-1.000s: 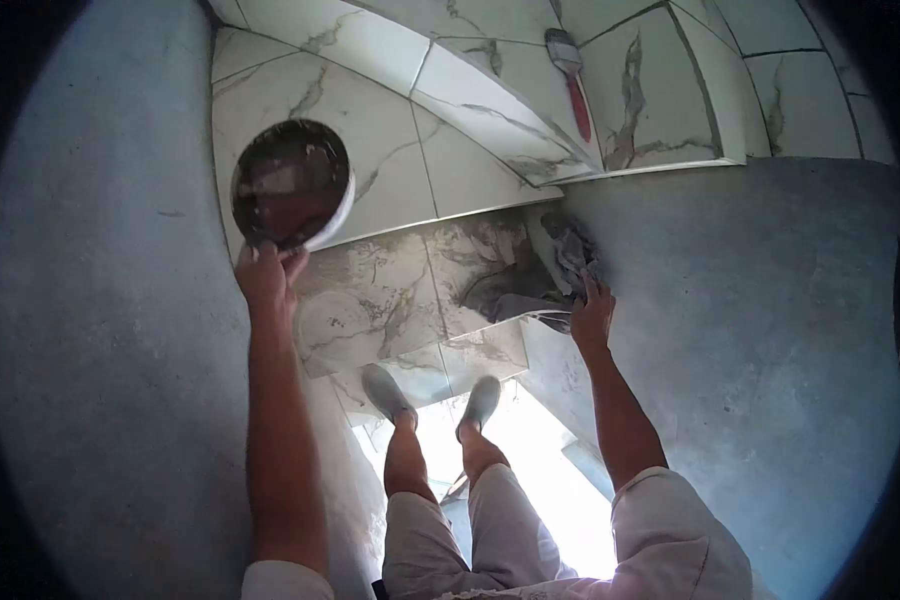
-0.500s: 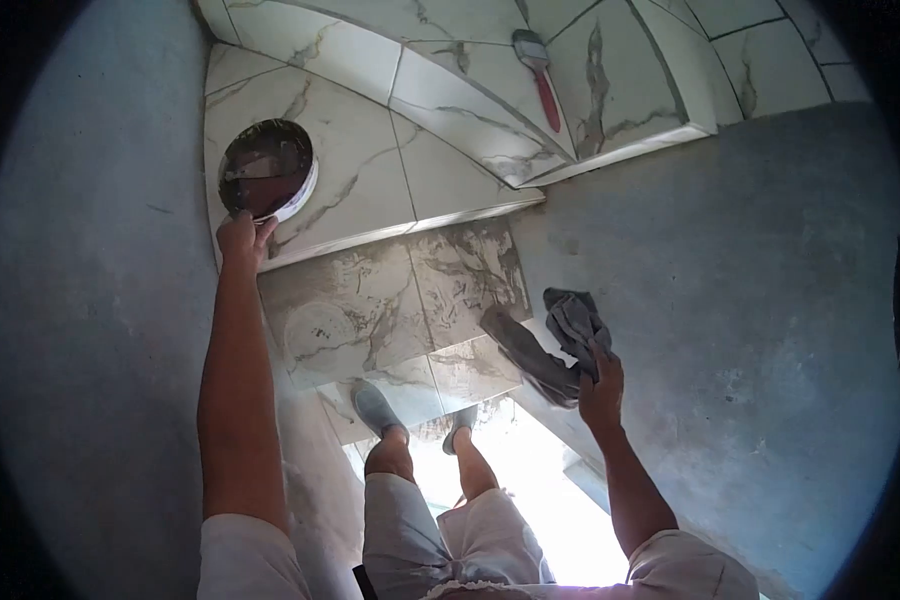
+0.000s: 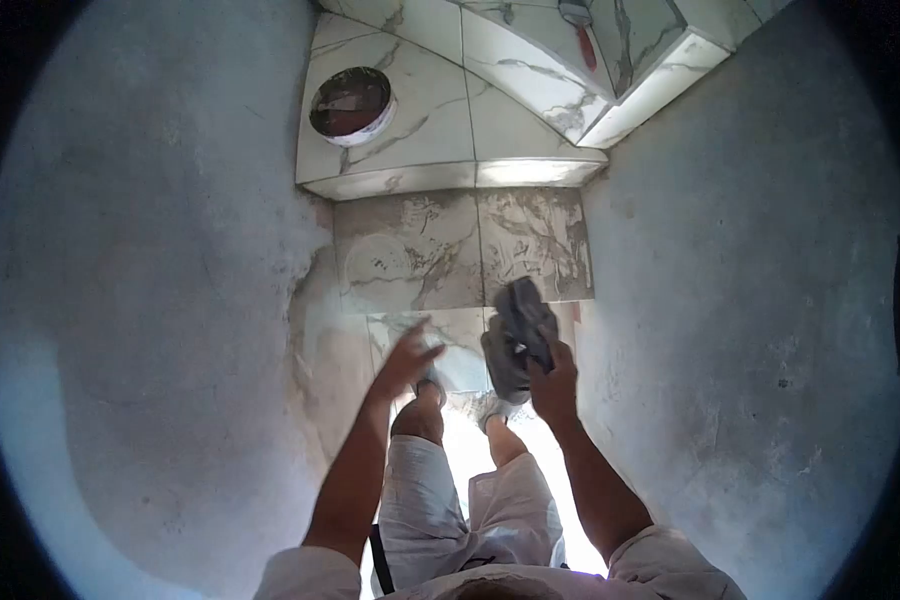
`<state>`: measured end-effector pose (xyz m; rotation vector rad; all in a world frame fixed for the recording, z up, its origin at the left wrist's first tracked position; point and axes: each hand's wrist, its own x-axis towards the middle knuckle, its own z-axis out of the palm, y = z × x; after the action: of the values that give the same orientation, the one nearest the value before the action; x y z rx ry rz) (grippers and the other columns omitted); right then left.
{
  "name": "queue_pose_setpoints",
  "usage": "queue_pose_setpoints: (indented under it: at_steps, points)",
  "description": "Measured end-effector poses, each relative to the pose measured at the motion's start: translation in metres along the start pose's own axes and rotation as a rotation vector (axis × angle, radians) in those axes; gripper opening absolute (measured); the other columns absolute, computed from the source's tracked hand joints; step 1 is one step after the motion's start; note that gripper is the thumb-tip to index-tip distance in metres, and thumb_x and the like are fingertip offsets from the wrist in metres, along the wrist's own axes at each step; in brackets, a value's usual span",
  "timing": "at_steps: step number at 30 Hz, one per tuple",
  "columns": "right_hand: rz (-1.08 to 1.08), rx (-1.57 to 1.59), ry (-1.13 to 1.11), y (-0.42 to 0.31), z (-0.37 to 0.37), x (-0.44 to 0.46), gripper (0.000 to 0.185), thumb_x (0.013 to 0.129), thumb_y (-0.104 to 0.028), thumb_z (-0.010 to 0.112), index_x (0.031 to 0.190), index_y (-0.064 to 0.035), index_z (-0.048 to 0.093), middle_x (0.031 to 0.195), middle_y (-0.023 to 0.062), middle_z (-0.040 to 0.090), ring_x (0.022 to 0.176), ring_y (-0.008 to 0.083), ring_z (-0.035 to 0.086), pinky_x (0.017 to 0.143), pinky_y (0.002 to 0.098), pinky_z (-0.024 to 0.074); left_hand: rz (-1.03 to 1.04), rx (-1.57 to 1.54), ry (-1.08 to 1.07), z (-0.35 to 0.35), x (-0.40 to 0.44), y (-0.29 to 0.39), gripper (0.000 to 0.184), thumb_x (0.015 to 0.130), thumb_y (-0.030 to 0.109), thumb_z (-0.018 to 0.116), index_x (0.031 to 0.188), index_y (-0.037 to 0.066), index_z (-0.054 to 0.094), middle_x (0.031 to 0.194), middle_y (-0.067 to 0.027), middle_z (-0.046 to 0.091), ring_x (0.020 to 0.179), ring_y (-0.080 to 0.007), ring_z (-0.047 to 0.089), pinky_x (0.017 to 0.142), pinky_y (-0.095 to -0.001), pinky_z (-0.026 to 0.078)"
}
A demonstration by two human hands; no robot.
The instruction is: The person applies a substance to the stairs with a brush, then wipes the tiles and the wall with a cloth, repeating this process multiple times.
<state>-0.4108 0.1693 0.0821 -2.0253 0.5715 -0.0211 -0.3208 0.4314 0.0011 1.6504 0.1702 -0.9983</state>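
My right hand (image 3: 555, 385) grips a bunched dark grey cloth (image 3: 523, 330) in front of my legs, over the lower steps. To its left, my left hand (image 3: 408, 362) is empty, its fingers apart and a little blurred. On the marbled step (image 3: 425, 120) ahead stands a round white tub (image 3: 378, 128) with dark brown contents, a flat tool seeming to lie inside. Farther up, a brush (image 3: 586, 45) with a red handle rests on a higher step, partly near the top edge of view.
Grey plastered walls rise on the left (image 3: 170, 250) and right (image 3: 730, 270). The tiled step (image 3: 410, 250) below the tub is smeared with grey residue. My feet in grey shoes stand on lower tiles, with bright light behind them.
My left hand has let go of the tub's rim and come back towards my body. My right hand has brought the cloth inward to the left. The view has shifted.
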Motion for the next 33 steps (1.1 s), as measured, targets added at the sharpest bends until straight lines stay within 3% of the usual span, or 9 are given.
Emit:
queue_pose_setpoints:
  at_steps: [3, 4, 8, 12, 19, 24, 25, 27, 33]
  points:
    - [-0.030, 0.146, -0.174, -0.007, 0.031, -0.015, 0.054, 0.076, -0.003, 0.062, 0.130, -0.0058, 0.053, 0.118, 0.0201, 0.055, 0.110, 0.0339, 0.057, 0.096, 0.0384, 0.0445, -0.305, -0.670, -0.004, 0.053, -0.046, -0.010, 0.090, 0.084, 0.065, 0.057, 0.153, 0.032, 0.009, 0.158, -0.0160, 0.009, 0.143, -0.0416, 0.014, 0.097, -0.0641, 0.040]
    - [-0.103, 0.157, -0.199, -0.005, 0.045, -0.017, 0.057, 0.075, -0.003, 0.062, 0.131, -0.0069, 0.052, 0.120, 0.0204, 0.054, 0.111, 0.0345, 0.056, 0.097, 0.0391, 0.0440, -0.326, -0.803, 0.028, 0.060, -0.042, -0.029, 0.082, 0.085, 0.070, 0.047, 0.150, 0.043, 0.004, 0.158, -0.0121, 0.007, 0.139, -0.0417, 0.023, 0.092, -0.0733, 0.037]
    - [-0.194, 0.174, -0.403, -0.004, 0.107, -0.037, 0.063, 0.074, -0.005, 0.064, 0.135, -0.0098, 0.048, 0.122, 0.0219, 0.052, 0.116, 0.0378, 0.051, 0.099, 0.0425, 0.0424, -0.056, -1.163, 0.159, 0.063, -0.055, -0.049, 0.073, 0.092, 0.065, 0.040, 0.141, 0.010, 0.040, 0.136, -0.0081, 0.052, 0.125, -0.0253, 0.050, 0.101, -0.0403, 0.045]
    - [-0.059, 0.046, -0.691, -0.025, 0.128, -0.050, 0.063, 0.079, -0.022, 0.070, 0.136, -0.0118, 0.048, 0.130, 0.0243, 0.044, 0.121, 0.0419, 0.046, 0.102, 0.0457, 0.0402, 0.141, -1.221, 0.180, 0.042, -0.073, -0.066, 0.060, 0.097, 0.053, 0.043, 0.138, 0.009, 0.043, 0.129, -0.0098, 0.057, 0.115, -0.0265, 0.057, 0.096, -0.0403, 0.049]
    - [-0.259, 0.098, -0.678, 0.010, 0.134, -0.059, 0.080, 0.077, -0.053, 0.072, 0.142, -0.0200, 0.042, 0.133, 0.0253, 0.040, 0.126, 0.0444, 0.041, 0.103, 0.0476, 0.0392, 0.050, -0.781, 0.657, 0.028, -0.109, -0.070, 0.030, 0.098, 0.017, 0.050, 0.122, -0.001, 0.054, 0.111, -0.0105, 0.062, 0.094, -0.0183, 0.063, 0.081, -0.0323, 0.053]
    - [0.625, 0.725, -0.682, 0.044, 0.133, -0.041, 0.094, 0.082, -0.061, 0.065, 0.152, -0.0227, 0.015, 0.146, 0.0183, 0.033, 0.131, 0.0352, 0.037, 0.097, 0.0631, 0.0378, -0.063, -0.224, 0.574, 0.033, -0.090, -0.066, 0.029, 0.093, 0.020, 0.062, 0.111, -0.003, 0.061, 0.095, -0.0099, 0.067, 0.083, -0.0155, 0.061, 0.075, -0.0295, 0.049]
    - [0.789, 0.877, -0.756, 0.064, 0.141, -0.037, 0.077, 0.089, -0.057, 0.056, 0.144, -0.0072, 0.033, 0.144, 0.0159, 0.042, 0.130, 0.0289, 0.044, 0.101, 0.0579, 0.0406, -0.140, -0.062, 0.477, 0.038, -0.084, -0.067, 0.031, 0.092, 0.021, 0.063, 0.111, -0.003, 0.061, 0.096, -0.0110, 0.067, 0.084, -0.0161, 0.061, 0.076, -0.0299, 0.049]
    - [0.943, 1.217, -0.829, 0.088, 0.158, -0.034, 0.067, 0.086, -0.046, 0.067, 0.133, -0.0032, 0.044, 0.118, 0.0153, 0.060, 0.102, 0.0255, 0.062, 0.090, 0.0415, 0.0515, 0.054, -0.138, 0.360, 0.054, -0.070, -0.071, 0.031, 0.089, 0.021, 0.065, 0.106, -0.004, 0.061, 0.092, -0.0128, 0.066, 0.082, -0.0180, 0.061, 0.076, -0.0317, 0.049]
    - [0.922, 0.920, -0.577, 0.097, 0.149, -0.005, 0.036, 0.090, -0.020, 0.061, 0.119, 0.0009, 0.056, 0.107, 0.0127, 0.063, 0.088, 0.0232, 0.066, 0.079, 0.0359, 0.0554, 0.021, 0.034, 0.327, 0.071, -0.043, -0.075, 0.043, 0.087, 0.024, 0.068, 0.120, -0.002, 0.057, 0.111, -0.0136, 0.062, 0.105, -0.0206, 0.059, 0.090, -0.0334, 0.045]
